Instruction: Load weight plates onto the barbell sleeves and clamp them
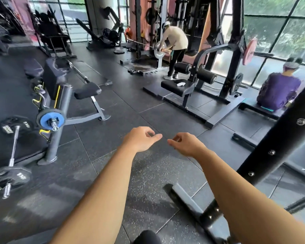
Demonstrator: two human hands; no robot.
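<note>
Head view: left hand [139, 140] and right hand [187, 144] hover loosely curled, empty; barbell [13, 148] lies on the floor [102, 138] well left, shaft near-to-far, nearer the left hand.

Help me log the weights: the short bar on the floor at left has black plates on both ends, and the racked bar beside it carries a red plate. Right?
Not quite. In the head view the plate on the racked bar is blue, not red. The floor bar does have black plates on both ends.
</note>
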